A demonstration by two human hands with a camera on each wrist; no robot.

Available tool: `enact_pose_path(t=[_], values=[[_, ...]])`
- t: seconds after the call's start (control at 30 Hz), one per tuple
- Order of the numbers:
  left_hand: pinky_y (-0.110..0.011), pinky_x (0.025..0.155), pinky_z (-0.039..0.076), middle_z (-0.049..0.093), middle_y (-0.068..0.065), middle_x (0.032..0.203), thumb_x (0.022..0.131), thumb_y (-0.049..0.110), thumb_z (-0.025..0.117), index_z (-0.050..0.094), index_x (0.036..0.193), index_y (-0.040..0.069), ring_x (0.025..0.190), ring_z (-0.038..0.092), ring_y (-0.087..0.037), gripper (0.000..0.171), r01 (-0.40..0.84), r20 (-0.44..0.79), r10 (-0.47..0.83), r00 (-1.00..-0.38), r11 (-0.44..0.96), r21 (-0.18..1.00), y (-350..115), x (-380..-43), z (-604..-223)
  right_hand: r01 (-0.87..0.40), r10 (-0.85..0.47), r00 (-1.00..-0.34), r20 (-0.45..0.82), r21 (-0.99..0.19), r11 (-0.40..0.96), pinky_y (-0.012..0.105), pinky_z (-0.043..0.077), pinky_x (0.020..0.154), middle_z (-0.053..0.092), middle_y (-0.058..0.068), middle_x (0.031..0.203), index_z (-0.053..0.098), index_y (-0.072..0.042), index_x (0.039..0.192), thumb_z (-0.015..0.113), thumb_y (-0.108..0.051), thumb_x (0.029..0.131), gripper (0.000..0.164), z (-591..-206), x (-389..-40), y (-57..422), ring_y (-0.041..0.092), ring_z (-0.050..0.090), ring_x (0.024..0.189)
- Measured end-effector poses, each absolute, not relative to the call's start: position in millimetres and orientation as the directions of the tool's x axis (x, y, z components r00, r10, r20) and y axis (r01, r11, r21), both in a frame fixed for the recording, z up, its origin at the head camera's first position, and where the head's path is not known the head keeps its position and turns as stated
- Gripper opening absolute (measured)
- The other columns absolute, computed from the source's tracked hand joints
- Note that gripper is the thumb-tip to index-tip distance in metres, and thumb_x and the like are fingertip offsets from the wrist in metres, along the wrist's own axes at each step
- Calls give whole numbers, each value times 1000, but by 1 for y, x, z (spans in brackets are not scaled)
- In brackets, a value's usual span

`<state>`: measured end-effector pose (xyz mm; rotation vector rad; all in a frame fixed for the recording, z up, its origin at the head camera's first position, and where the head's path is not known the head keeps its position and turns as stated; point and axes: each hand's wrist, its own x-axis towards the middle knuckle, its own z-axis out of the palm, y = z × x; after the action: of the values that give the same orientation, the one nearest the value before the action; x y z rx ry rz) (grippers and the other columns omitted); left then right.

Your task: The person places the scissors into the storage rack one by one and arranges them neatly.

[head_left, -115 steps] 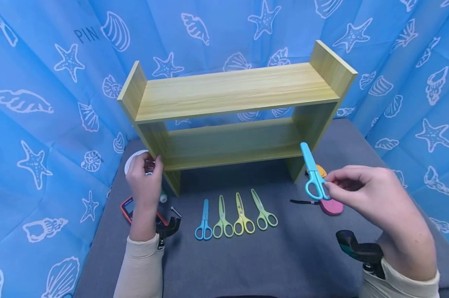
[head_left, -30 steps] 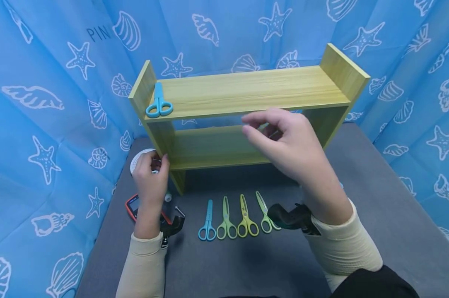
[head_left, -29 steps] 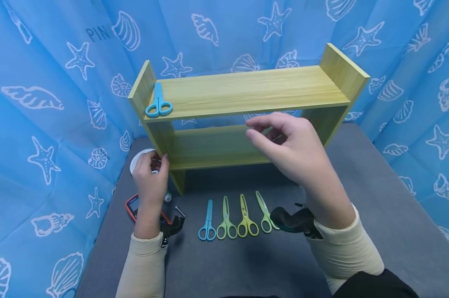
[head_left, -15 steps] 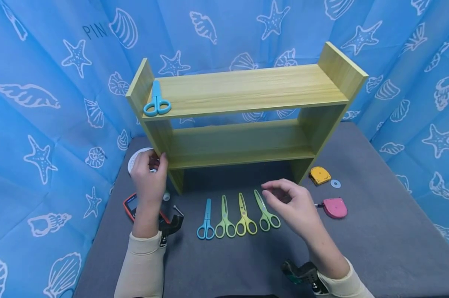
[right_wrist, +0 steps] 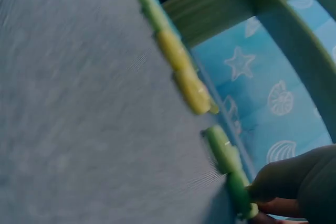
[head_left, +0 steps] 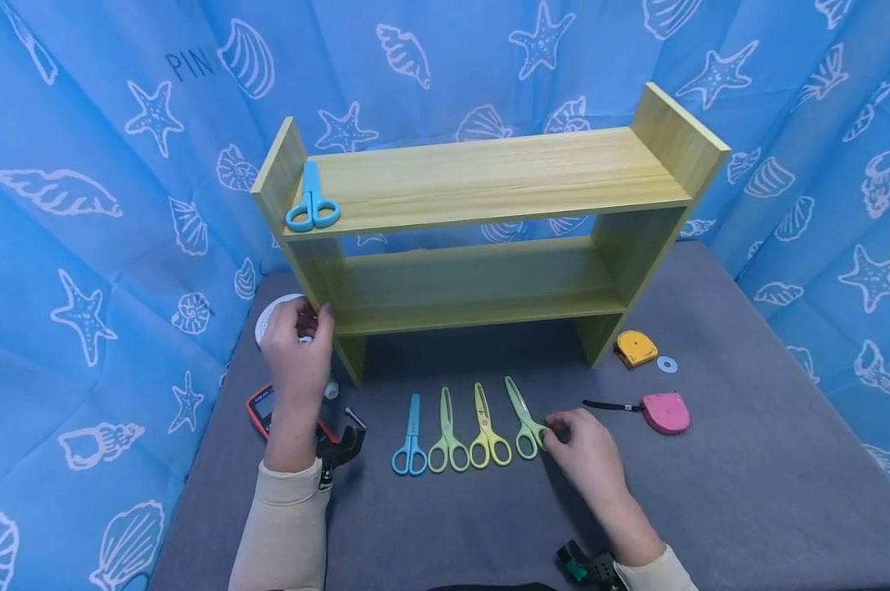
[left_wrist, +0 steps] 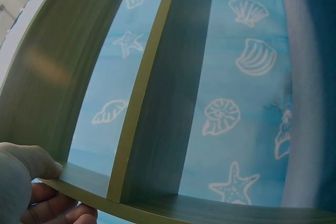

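Observation:
My left hand [head_left: 293,345] grips the edge of the left side panel of a two-tier wooden shelf [head_left: 482,176]; the left wrist view shows the thumb [left_wrist: 44,163] on one face and the fingers curled behind. My right hand [head_left: 585,455] pinches the right handle loop of the rightmost green scissors [head_left: 525,417], which lie on the grey table. In the right wrist view those scissors' green handle [right_wrist: 223,148] lies between thumb and fingers. Left of them lie yellow scissors [head_left: 484,423], light green scissors [head_left: 446,432] and blue scissors [head_left: 413,423]. Turquoise scissors [head_left: 311,182] rest at the top shelf's left end.
A yellow tape measure [head_left: 635,348], a grey washer [head_left: 667,364] and a pink case with a black strap [head_left: 665,413] lie at right. By the left arm are a red-rimmed device [head_left: 259,404], a bolt [head_left: 354,416] and a white round object [head_left: 266,318].
The right hand carried the turquoise scissors to the top shelf's left end and let go. It then came down to the rightmost green scissors and took their handle. The left hand stays on the panel.

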<state>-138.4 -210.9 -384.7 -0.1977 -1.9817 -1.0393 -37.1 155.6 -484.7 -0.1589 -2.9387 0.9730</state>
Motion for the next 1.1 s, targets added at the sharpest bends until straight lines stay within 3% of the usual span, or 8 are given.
enact_pose_path(t=[0.13, 0.3, 0.43, 0.77, 1.1], values=[[-14, 69, 46, 63, -17, 88, 96, 7, 71, 65, 99, -7, 73, 61, -24, 15, 487, 753, -233, -615, 638, 596, -211, -138, -385, 83, 119, -992, 29, -558, 826, 48, 51, 73, 65, 6, 92, 78, -7, 93, 75, -14, 85, 11, -493, -39, 155, 27, 63, 84], [-14, 69, 46, 64, -16, 88, 96, 7, 71, 66, 100, -6, 74, 61, -24, 15, 485, 753, -243, -612, 636, 600, -211, -138, -386, 55, 118, -990, 75, -568, 821, 38, 48, 62, 63, 0, 81, 75, -10, 83, 75, -14, 80, 5, -494, -41, 154, 17, 57, 70], [-14, 69, 46, 63, -15, 88, 95, 6, 71, 65, 99, -6, 73, 61, -25, 14, 489, 757, -242, -607, 638, 596, -211, -140, -386, 78, 121, -992, 30, -603, 794, 31, 42, 56, 61, -3, 71, 73, -10, 81, 74, -13, 78, 4, -481, -40, 158, 14, 52, 62], [-13, 69, 46, 63, -16, 87, 95, 6, 71, 64, 99, -7, 73, 61, -25, 15, 485, 762, -231, -606, 651, 584, -211, -139, -385, 189, 155, -982, -112, -692, 697, 29, 44, 55, 67, 0, 75, 77, -8, 92, 73, -15, 82, 13, -413, -28, 179, 17, 56, 65], [-11, 65, 44, 62, -19, 84, 93, 3, 71, 64, 95, -8, 69, 61, -25, 13, 485, 761, -227, -608, 652, 582, -211, -139, -385, 96, 186, -982, 35, -755, 648, 27, 42, 52, 69, 1, 75, 78, -5, 97, 73, -9, 87, 12, -357, -7, 197, 16, 54, 61]])
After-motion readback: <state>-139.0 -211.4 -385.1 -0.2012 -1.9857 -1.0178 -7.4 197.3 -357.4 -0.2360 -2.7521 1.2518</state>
